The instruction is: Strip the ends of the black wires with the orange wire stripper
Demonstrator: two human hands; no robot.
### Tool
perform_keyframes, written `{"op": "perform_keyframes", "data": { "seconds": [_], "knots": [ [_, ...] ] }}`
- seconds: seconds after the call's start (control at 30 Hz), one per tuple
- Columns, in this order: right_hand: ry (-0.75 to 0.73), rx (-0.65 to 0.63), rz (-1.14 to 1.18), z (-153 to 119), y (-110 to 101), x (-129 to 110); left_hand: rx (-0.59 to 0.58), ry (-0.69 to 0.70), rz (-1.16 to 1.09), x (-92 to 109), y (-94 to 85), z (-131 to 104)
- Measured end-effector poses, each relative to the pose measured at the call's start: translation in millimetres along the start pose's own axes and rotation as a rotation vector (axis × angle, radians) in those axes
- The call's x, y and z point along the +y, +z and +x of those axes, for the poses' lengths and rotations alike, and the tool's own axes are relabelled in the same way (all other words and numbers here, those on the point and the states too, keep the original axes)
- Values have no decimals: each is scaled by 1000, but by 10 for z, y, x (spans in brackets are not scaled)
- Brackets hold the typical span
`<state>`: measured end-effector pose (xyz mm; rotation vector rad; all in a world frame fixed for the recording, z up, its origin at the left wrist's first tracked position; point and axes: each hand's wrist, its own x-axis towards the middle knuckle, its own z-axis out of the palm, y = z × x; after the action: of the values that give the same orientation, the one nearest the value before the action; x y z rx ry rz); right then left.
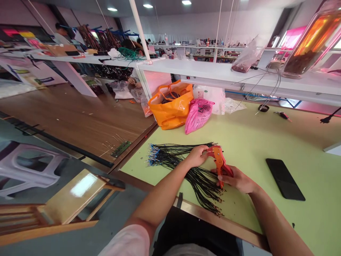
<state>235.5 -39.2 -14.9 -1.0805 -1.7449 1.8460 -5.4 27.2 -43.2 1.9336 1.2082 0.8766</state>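
Note:
A red and orange hand tool point(218, 160), like a wire stripper, is held in my right hand point(238, 179), whose fingers wrap round its handles. My left hand point(198, 155) is closed in a pinch at the tool's head; what it pinches is too small to make out, though black wires run close by. Under and beside my left forearm lies a fanned bundle of black wires point(198, 185) on the green table top point(247, 142). The bundle has blue and silver ends at the left and copper-coloured ends at the lower right.
A black phone point(285, 179) lies to the right. Behind the wires stand an orange bag point(172, 112) and a pink bag point(199, 114), below a white shelf point(186, 67). A wooden chair point(71, 195) is at the lower left; a person's hands point(135, 82) show beyond the divider.

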Motion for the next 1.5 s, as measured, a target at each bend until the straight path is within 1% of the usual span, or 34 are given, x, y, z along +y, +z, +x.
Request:
{"op": "perform_keyframes", "data": {
  "seconds": [0.1, 0.2, 0.3, 0.4, 0.5, 0.57, 0.67, 0.77, 0.87, 1.0, 1.2, 1.5],
  "knots": [
    [-3, -19, 20, -12, -35, 6, 10, 6, -42, 21, 13, -20],
    [-1, -9, 15, -8, -79, 30, -46, -21, -131, 38, 55, -39],
    [-7, 36, 8, -35, -147, 10, -106, -52, -226, 36, 119, -51],
    [-37, 74, 26, -110, -259, -46, -110, -61, -286, 22, 163, -58],
    [-29, 138, 74, -185, -396, -59, -118, -65, -291, 19, 151, -56],
    [-2, 125, 89, -212, -467, -26, -121, -70, -282, 36, 121, -58],
    [28, 37, 79, -210, -512, 51, -73, -71, -260, 71, 84, -68],
    [6, -36, 59, -183, -497, 94, -25, -88, -270, 73, 85, -68],
    [-8, -62, 52, -160, -454, 81, -1, -104, -308, 48, 108, -58],
    [2, -67, 55, -142, -404, 45, 10, -94, -320, 49, 123, -53],
    [-11, -68, 85, -124, -367, 47, -8, -83, -320, 118, 108, -64],
    [-20, -28, 96, -76, -301, 44, 7, -96, -352, 161, 77, -61]
  ]
}}
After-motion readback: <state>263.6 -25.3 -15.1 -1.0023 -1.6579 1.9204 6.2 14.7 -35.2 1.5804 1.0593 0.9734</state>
